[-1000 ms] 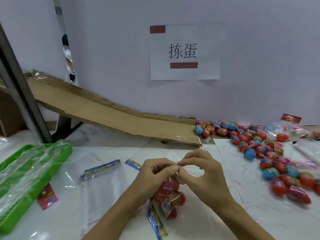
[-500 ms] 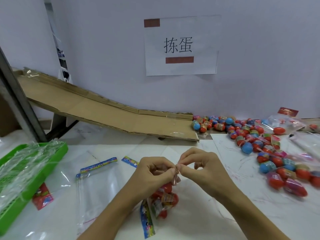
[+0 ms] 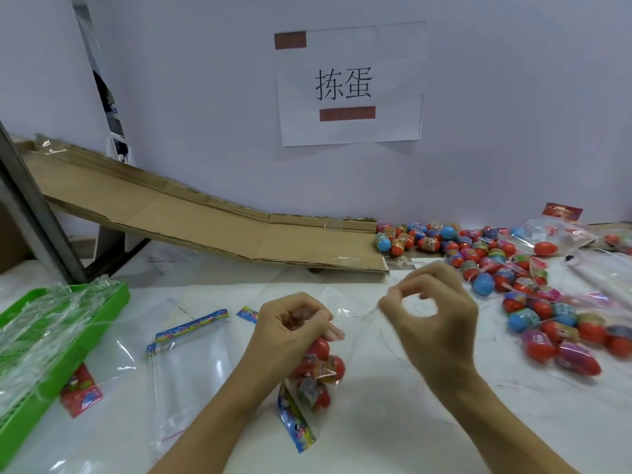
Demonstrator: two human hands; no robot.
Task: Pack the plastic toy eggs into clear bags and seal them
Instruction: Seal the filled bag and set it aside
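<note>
My left hand (image 3: 290, 331) grips the gathered top of a clear bag (image 3: 316, 374) that holds several red toy eggs and hangs just above the white table. To its right, my right hand (image 3: 432, 319) pinches a thin clear strip between thumb and forefinger; the strip stretches back toward the bag's mouth. A heap of loose red and blue toy eggs (image 3: 485, 254) spreads along the right side of the table. Empty clear bags (image 3: 186, 364) with colourful header strips lie flat to the left of my left forearm.
A green plastic tray (image 3: 113, 297) full of crumpled clear film sits at the left edge. A cardboard ramp (image 3: 219, 227) slopes down from the far left to the egg heap. A paper sign (image 3: 349, 85) hangs on the wall. More bagged eggs (image 3: 561, 234) lie far right.
My hands, pinched together over the bag's mouth before, have separated. My right hand has pulled away to the right, drawing a thin clear strip off the bag.
</note>
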